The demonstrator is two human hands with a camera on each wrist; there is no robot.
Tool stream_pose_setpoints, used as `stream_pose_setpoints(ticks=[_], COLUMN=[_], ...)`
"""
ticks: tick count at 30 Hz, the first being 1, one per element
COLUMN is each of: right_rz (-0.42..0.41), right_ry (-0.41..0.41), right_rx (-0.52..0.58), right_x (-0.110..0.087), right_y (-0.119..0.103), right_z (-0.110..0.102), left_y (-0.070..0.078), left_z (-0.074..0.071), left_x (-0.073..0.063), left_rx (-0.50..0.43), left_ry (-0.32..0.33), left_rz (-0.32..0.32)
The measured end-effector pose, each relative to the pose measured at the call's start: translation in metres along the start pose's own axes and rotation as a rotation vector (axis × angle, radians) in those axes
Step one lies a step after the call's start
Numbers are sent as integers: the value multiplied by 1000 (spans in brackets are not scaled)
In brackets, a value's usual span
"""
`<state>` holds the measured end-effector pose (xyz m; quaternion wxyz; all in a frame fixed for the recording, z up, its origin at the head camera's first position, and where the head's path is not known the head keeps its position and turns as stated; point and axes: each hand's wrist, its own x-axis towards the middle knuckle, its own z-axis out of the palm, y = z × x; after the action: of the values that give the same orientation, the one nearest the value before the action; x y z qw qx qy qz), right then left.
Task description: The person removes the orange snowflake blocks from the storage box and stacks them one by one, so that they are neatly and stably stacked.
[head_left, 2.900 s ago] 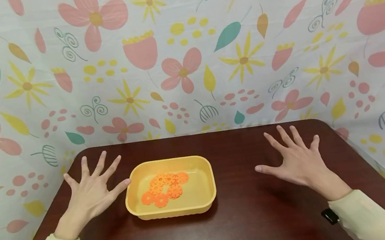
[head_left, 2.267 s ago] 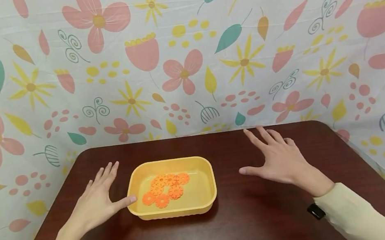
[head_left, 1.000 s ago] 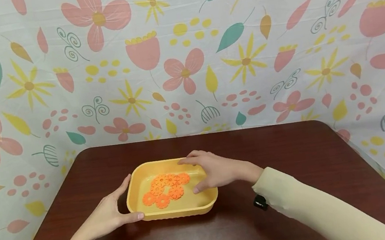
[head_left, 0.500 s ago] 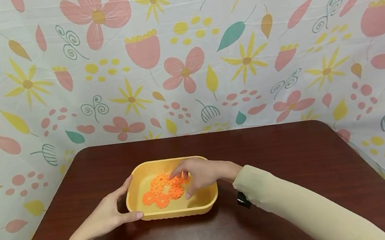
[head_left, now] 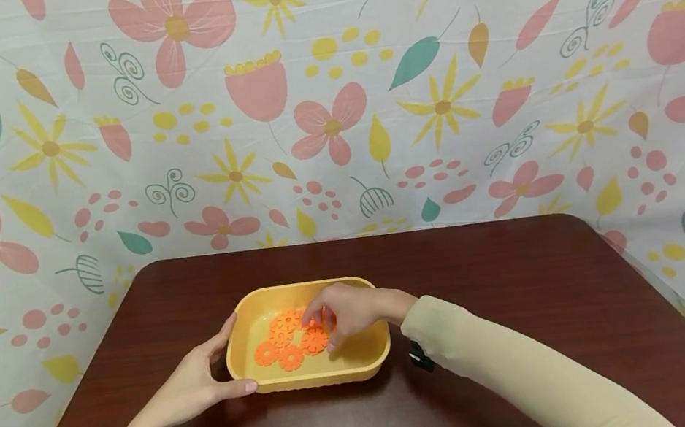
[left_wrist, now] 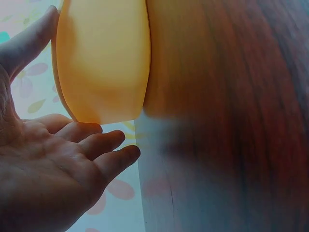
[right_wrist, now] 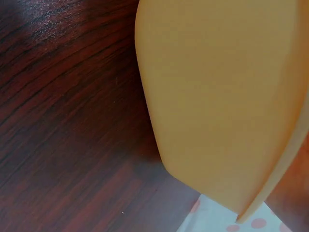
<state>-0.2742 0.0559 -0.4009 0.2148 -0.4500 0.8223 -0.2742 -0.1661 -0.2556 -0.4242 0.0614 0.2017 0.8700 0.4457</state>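
Observation:
A yellow plastic tray point(head_left: 358, 359) stands on the table, holding several orange flower-shaped discs point(head_left: 291, 356) grouped in its left and middle part. At the tray's left end my left hand point(head_left: 185, 384) grips it, thumb on the front corner and fingers at the back left side; the left wrist view shows thumb and fingers on either side of the tray wall point(left_wrist: 104, 58). My right hand point(head_left: 353, 311) reaches in over the right rim. Its bent fingers and thumb come down apart around the rightmost discs, partly hiding them. The right wrist view shows the tray's outer wall point(right_wrist: 217, 96), not the fingertips.
The dark brown wooden table point(head_left: 492, 280) extends around the tray. Behind it hangs a white cloth point(head_left: 339, 192) printed with flowers and leaves. A small black wrist device point(head_left: 420, 357) sits below the right cuff.
My hands were spread on both sides of the tray. The left came to grip its left end; the right moved left into the tray and lowered its fingers onto the discs.

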Motion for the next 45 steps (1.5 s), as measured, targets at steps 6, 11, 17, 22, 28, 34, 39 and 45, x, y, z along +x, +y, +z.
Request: stream_pose_setpoints(ticks=[6, 11, 17, 22, 28, 34, 39, 45], right_rz=[8, 17, 16, 14, 0, 4, 10, -3], right_ry=[9, 11, 14, 21, 27, 21, 8, 11], right_rx=[26, 18, 23, 15, -20, -2, 1, -42], right_x=[2, 5, 8, 9, 11, 12, 13, 14], right_y=[3, 6, 11, 10, 12, 11, 9, 9], right_z=[2, 5, 8, 8, 13, 14, 15, 15], left_y=[0, -1, -1, -2, -2, -2, -2, -2], left_z=[1, 2, 3, 3, 3, 4, 3, 3], left_x=[0, 0, 0, -1, -1, -1, -1, -2], left_rx=[-54, -90, -148, -154, -161, -175, -185, -195], left_ry=[-4, -5, -7, -6, -6, -7, -12, -19], left_rz=[-12, -21, -35, -27, -16, -13, -24, -32])
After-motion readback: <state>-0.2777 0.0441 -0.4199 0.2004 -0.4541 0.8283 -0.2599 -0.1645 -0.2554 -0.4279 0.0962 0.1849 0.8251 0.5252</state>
